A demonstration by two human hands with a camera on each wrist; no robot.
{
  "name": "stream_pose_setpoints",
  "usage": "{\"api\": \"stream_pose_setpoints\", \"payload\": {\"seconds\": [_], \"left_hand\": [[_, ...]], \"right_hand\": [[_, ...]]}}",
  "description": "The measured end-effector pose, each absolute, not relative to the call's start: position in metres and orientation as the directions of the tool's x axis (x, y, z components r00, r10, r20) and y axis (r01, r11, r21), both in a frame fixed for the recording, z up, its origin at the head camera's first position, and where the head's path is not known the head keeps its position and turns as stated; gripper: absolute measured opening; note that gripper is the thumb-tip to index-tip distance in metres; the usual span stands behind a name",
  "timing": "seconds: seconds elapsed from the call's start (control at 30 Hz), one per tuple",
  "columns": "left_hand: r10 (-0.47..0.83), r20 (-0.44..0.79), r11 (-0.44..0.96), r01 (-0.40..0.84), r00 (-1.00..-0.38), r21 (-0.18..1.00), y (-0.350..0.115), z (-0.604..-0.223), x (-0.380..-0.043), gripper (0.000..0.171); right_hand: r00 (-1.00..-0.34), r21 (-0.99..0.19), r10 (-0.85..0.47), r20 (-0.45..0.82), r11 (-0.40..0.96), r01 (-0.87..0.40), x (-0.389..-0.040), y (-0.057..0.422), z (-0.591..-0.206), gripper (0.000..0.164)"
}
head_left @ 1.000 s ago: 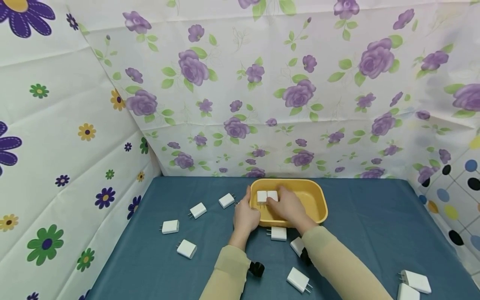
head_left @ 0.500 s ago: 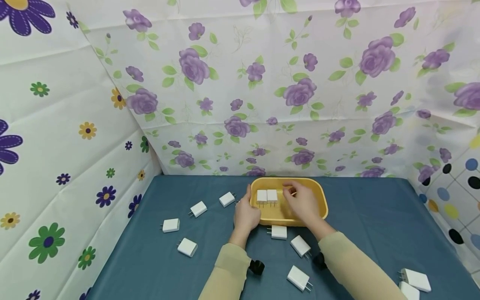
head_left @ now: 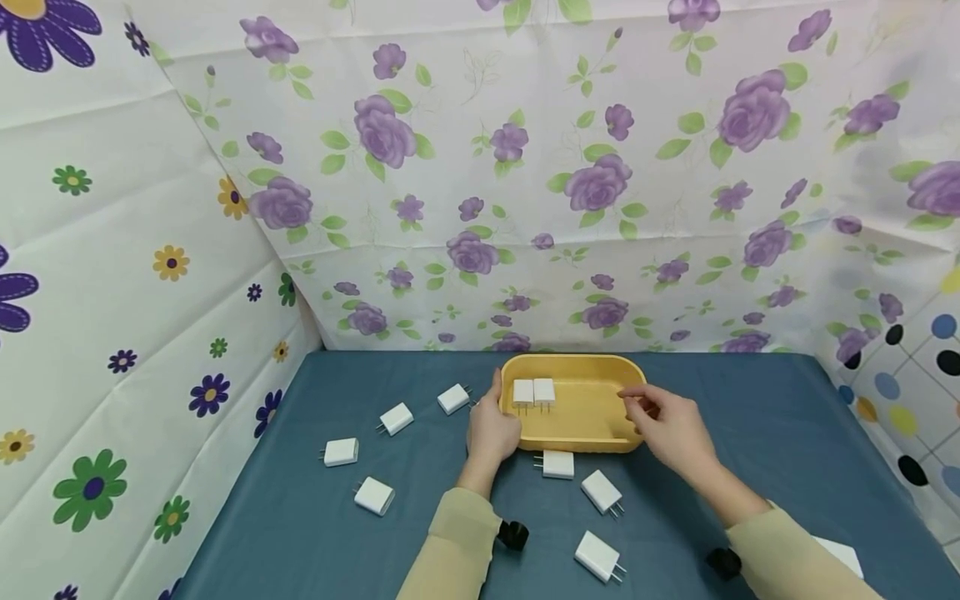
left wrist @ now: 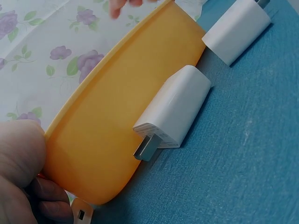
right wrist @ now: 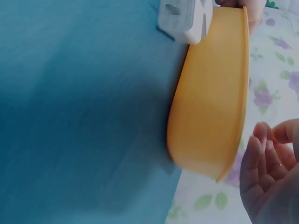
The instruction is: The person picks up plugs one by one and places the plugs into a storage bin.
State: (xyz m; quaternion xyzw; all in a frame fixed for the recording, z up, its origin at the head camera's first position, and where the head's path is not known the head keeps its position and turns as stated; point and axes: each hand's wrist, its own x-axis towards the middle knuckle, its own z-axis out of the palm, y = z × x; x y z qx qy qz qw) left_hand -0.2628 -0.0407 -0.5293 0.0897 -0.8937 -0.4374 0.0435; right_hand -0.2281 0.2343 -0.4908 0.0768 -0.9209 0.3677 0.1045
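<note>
A yellow plastic tray (head_left: pixel 577 444) stands near the back of the table, with two white plug chargers (head_left: pixel 522 392) side by side inside its left part, prongs toward me. My left hand (head_left: pixel 493 427) grips the tray's left end, thumb up along the rim; the left wrist view shows curled fingers (left wrist: pixel 51 200) by its outer wall. Over the tray's right end is my right hand (head_left: pixel 671 429), fingers loosely bent and holding nothing. In the right wrist view that hand (right wrist: pixel 273 172) is apart from the tray wall (right wrist: pixel 210 102). Just in front of the tray lies another charger (head_left: pixel 557 464).
More white chargers lie about: one left of the tray (head_left: pixel 453 399), several further left, including a charger (head_left: pixel 373 496), and two at the front centre, including a charger (head_left: pixel 597 557). My right sleeve (head_left: pixel 795 550) partly covers a white charger (head_left: pixel 840 553). Flowered cloth (head_left: pixel 480 167) walls the back.
My right hand has let go of the second charger in the tray and moved right to the tray's right end. The left hand stays on the tray's left end.
</note>
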Motion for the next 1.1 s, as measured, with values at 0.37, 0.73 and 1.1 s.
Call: {"api": "stream_pose_setpoints", "payload": {"seconds": [0.37, 0.73, 1.1], "left_hand": [[-0.209, -0.011, 0.602, -0.138, -0.978, 0.786, -0.041, -0.532, -0.26, 0.092], [-0.199, 0.011, 0.591, -0.111, -0.98, 0.799, -0.043, -0.528, -0.259, 0.091], [-0.189, 0.005, 0.593, -0.11, -0.982, 0.798, -0.043, -0.524, -0.258, 0.092]], "right_hand": [[-0.989, -0.701, -0.127, -0.081, 0.713, -0.034, -0.191, 0.303, -0.493, 0.049], [-0.964, -0.619, 0.041, -0.263, 0.759, 0.201, -0.147, 0.382, -0.488, 0.082], [-0.889, -0.463, 0.109, -0.444, 0.822, 0.332, -0.117, 0.454, -0.534, 0.084]]}}
